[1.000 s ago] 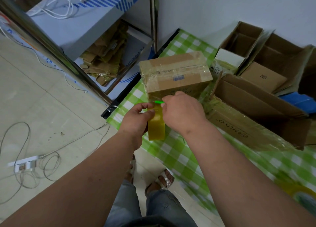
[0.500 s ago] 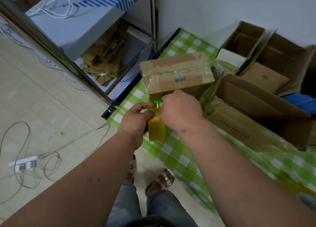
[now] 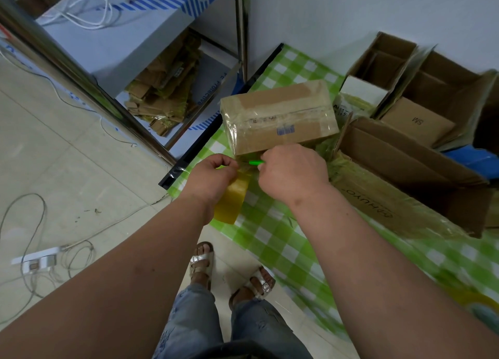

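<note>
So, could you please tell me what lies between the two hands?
In the head view: the green tool held by the right hand and a tape strip off the roll in the left hand.

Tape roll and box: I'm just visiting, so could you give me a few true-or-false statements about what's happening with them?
1. The left hand holds the tape roll. True.
2. The right hand holds a red tool. False: the tool sticking out of its fingers is green.
3. The box sits on a green checked cloth. True.
4. The box stands open at the top. False: it is closed and wrapped in tape.
5. The person is barefoot. False: they wear sandals.
</note>
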A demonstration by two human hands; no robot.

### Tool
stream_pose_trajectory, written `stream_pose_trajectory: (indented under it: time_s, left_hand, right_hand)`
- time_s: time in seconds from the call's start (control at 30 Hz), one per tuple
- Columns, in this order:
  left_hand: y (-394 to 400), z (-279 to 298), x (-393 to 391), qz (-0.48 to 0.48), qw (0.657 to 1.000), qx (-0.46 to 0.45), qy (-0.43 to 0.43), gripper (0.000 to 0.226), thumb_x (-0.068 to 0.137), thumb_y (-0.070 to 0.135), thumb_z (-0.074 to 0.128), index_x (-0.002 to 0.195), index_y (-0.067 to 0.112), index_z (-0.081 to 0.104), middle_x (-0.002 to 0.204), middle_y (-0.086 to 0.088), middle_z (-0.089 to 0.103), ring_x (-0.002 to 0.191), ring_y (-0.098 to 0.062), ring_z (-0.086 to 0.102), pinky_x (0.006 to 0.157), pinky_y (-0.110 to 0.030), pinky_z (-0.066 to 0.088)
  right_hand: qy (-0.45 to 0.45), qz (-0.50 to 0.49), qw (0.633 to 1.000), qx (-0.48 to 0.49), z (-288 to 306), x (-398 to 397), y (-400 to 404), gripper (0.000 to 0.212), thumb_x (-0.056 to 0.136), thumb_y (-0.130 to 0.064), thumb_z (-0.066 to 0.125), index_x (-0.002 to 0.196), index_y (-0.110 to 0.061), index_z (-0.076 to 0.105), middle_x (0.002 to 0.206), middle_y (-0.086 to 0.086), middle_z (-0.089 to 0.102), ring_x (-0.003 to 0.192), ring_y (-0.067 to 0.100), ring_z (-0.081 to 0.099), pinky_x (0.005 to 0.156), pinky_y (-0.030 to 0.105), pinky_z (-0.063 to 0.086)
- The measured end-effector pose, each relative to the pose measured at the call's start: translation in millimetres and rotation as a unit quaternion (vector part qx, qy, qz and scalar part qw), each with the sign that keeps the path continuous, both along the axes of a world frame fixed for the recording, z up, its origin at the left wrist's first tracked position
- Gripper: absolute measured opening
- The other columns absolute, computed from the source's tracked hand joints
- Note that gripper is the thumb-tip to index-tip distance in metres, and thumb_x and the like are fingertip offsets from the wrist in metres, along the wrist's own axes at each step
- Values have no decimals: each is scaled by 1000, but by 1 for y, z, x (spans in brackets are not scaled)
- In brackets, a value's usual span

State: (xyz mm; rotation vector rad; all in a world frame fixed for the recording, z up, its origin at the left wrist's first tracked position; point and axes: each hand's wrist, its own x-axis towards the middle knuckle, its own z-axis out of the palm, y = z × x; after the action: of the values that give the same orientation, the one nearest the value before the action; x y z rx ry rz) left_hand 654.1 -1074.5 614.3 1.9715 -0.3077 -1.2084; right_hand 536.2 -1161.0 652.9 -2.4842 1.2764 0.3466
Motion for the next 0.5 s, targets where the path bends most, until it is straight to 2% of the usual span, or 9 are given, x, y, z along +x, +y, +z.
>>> stream_pose_trajectory:
  time_s: [0.13, 0.3, 0.4, 0.5]
  left_hand:
    - [6, -1, 3, -7, 1000, 22, -12, 17, 90, 12, 57, 83, 24, 67, 87, -8, 62, 78, -25, 52, 71, -39, 44]
    - [12, -3, 2, -13, 999, 29, -9, 17, 89, 13, 59, 85, 25, 69, 84, -3, 61, 77, -23, 50, 70, -38, 41]
    - [12, -2, 1, -10, 999, 31, -6, 17, 89, 14, 59, 83, 26, 70, 86, -5, 62, 76, -24, 50, 70, -38, 42]
    - [11, -2, 3, -9, 999, 39, -5, 12, 90, 22, 62, 82, 26, 69, 89, -4, 64, 81, -27, 56, 74, -40, 48]
  right_hand:
    - [14, -21, 1000, -16, 0, -13, -8, 12, 89, -27, 52, 80, -22, 57, 72, -2, 44, 69, 24, 49, 56, 28, 34]
    - [6, -12, 1000, -14, -3, -21, -14, 13, 90, -29, 49, 81, -22, 56, 77, 0, 45, 73, 25, 50, 58, 30, 34]
    - [-7, -16, 1000, 14, -8, -20, -12, 16, 89, -30, 48, 91, -22, 62, 74, -3, 45, 71, 23, 50, 56, 29, 35]
    - [24, -42, 998, 49, -21, -24, -8, 28, 89, -25, 44, 109, -20, 64, 91, 4, 50, 80, 26, 53, 65, 33, 43]
